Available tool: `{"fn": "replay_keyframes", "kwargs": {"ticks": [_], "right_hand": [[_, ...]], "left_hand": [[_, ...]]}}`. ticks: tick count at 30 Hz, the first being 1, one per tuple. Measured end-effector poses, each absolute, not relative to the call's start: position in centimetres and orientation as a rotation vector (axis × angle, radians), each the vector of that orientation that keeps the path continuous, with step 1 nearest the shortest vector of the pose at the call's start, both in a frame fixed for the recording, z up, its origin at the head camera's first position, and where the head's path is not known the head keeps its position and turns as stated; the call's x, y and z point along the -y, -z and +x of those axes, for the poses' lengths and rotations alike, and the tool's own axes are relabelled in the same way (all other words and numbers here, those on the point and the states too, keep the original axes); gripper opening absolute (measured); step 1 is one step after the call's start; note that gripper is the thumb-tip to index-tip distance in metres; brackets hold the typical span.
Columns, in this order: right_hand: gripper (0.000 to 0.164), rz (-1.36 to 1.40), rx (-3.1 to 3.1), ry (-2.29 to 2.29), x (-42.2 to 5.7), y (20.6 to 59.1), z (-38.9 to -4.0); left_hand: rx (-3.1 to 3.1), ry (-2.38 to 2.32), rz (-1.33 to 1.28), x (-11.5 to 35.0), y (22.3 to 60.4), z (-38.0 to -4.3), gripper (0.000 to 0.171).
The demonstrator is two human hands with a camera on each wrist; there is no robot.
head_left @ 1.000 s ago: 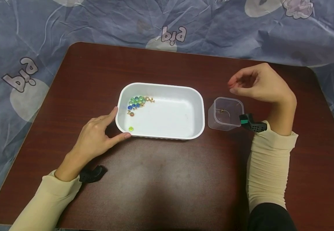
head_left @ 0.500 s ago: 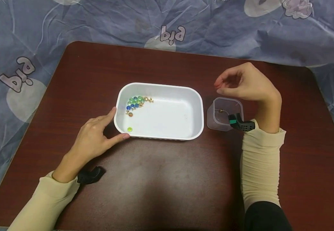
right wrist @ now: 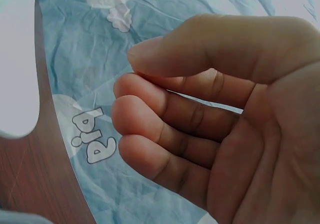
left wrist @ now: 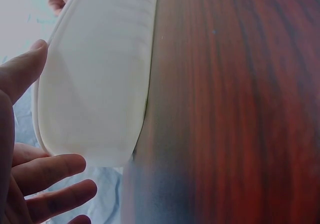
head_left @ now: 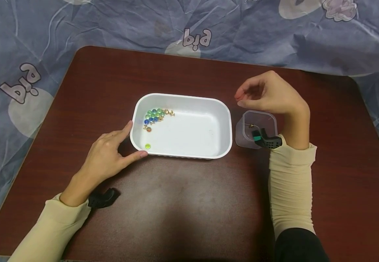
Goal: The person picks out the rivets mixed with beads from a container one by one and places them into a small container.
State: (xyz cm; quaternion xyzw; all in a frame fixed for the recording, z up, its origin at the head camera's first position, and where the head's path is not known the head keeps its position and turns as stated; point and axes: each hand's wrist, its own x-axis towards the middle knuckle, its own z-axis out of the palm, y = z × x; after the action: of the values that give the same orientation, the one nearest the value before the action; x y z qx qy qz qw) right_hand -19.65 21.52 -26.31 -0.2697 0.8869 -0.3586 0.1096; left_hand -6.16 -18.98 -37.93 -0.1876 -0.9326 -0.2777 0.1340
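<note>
A white plastic tray (head_left: pixel 196 131) stands on the table. My left hand (head_left: pixel 106 154) rests against its left end, thumb on the near rim and fingers spread at the left wall. In the left wrist view the thumb (left wrist: pixel 27 66) touches the rim. Green and blue glass marbles (head_left: pixel 153 115) and several small gold push pins (head_left: pixel 171 113) lie at the tray's left end, with a yellow-green marble (head_left: pixel 148 146) apart in the near corner. Over the clear plastic box (head_left: pixel 243 142) hovers my right hand (head_left: pixel 271 94), fingers loosely curled, with nothing visible in it. One gold pin (head_left: pixel 251 126) lies inside the box.
The dark red-brown wooden table (head_left: pixel 176 203) has rounded corners. A blue patterned cloth (head_left: pixel 127 25) lies beyond it and at its sides. The clear box stands close to the tray's right end. A black wrist camera (head_left: pixel 266 139) partly covers the box.
My right hand has moved left from beyond the box, over its far side, towards the tray. The left hand, the tray and its contents stay put.
</note>
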Motion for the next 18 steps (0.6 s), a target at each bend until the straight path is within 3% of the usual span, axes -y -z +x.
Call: {"fn": "replay_keyframes", "kwargs": {"ticks": [18], "right_hand": [[0.007,-0.882,-2.561,1.030,-18.3,26.6,-20.1]], "left_hand": [[2.721,0.788,-0.555,19.0,37.8,-6.2,0.089]]}}
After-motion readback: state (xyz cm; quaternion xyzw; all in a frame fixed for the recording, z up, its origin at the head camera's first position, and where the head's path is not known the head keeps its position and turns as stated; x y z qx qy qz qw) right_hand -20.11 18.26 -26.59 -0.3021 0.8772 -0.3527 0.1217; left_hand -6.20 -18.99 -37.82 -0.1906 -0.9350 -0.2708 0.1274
